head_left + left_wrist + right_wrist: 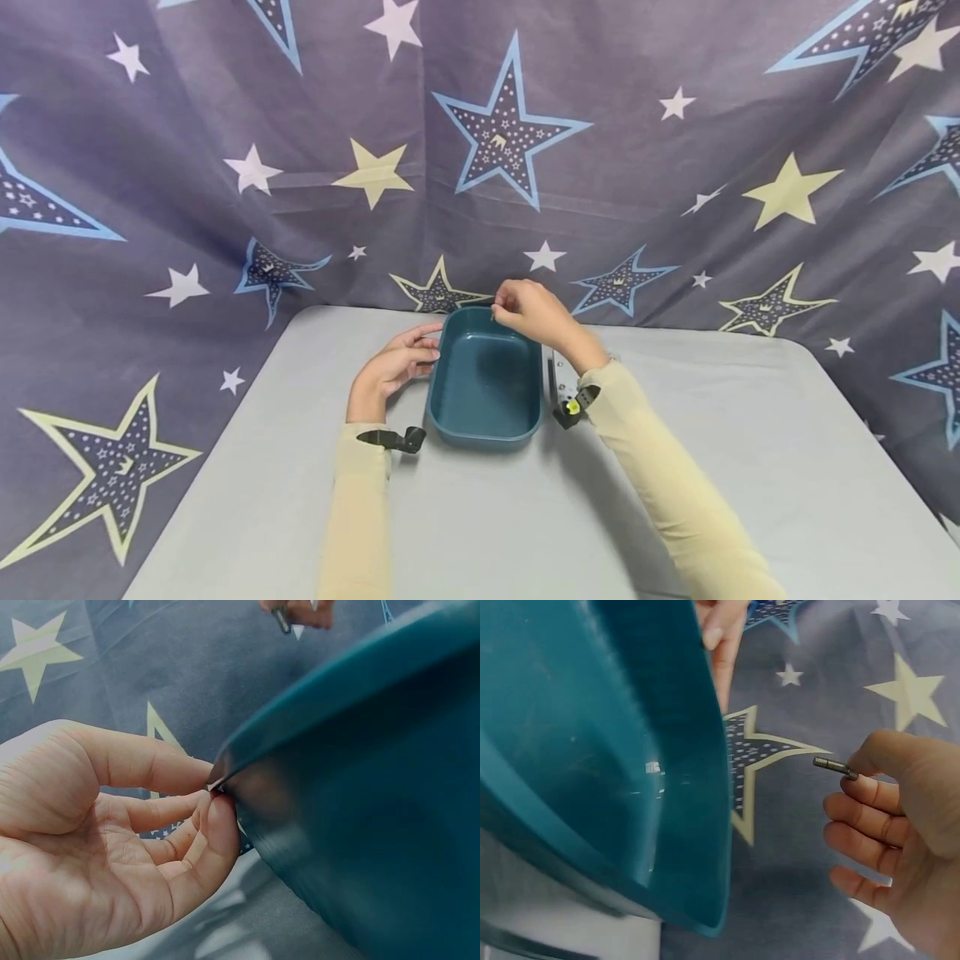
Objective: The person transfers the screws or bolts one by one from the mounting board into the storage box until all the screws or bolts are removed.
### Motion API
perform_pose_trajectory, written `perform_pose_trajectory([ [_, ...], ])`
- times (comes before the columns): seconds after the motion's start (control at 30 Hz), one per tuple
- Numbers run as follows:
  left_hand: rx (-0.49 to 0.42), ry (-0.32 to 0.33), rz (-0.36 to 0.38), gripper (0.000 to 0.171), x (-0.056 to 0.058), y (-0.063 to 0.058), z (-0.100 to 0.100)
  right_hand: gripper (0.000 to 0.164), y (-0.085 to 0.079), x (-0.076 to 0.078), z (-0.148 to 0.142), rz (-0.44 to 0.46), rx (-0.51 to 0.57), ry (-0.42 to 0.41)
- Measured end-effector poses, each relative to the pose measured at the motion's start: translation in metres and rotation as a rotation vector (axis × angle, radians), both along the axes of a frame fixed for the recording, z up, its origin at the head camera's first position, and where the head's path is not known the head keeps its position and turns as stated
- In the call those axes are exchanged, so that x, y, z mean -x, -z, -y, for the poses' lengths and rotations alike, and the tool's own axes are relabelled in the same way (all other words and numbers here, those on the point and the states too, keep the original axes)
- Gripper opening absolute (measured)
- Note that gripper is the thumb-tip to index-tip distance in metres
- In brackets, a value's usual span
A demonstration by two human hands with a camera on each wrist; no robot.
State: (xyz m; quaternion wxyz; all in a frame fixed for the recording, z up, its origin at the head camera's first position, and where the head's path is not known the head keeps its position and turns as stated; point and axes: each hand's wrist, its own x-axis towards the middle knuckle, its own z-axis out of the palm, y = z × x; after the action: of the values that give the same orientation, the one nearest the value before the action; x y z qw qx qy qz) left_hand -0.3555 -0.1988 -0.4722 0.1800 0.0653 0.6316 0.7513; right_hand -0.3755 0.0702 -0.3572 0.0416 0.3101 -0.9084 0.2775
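A deep teal rectangular tray stands on the table. On its left side, my left hand touches the rim and outer wall with loosely bent fingers; none of them shows inside the tray. My right hand hangs over the tray's far right corner. Between thumb and forefinger it pinches a short metal pin, a small cylinder with a groove, while the other fingers curve loosely. The pin's held end is covered by the fingertips. In the left wrist view the pin shows beyond the rim.
Right of the tray, partly hidden under the right forearm, lies a pale plate with several small dark marks. A grey cover lies over the table. Behind it hangs a dark cloth printed with stars.
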Motion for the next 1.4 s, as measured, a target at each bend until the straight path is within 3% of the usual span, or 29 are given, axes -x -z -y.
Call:
perform_pose_trajectory([
  [0.23,-0.008,-0.007,-0.008,0.067,0.001,0.0,0.003,0.011,0.004,0.015,0.015,0.082,-0.066,-0.022],
  [0.5,-0.013,-0.011,-0.006,0.067,-0.001,-0.002,0.004,0.013,0.009,0.026,0.031,0.094,-0.219,-0.012],
  [0.7,-0.021,0.0,-0.003,0.068,0.0,-0.002,0.005,0.023,0.019,0.032,0.035,0.128,-0.252,-0.026],
  [1.4,-0.019,0.005,0.006,0.068,-0.004,-0.004,0.0,0.049,0.049,0.028,0.063,0.221,-0.446,-0.035],
])
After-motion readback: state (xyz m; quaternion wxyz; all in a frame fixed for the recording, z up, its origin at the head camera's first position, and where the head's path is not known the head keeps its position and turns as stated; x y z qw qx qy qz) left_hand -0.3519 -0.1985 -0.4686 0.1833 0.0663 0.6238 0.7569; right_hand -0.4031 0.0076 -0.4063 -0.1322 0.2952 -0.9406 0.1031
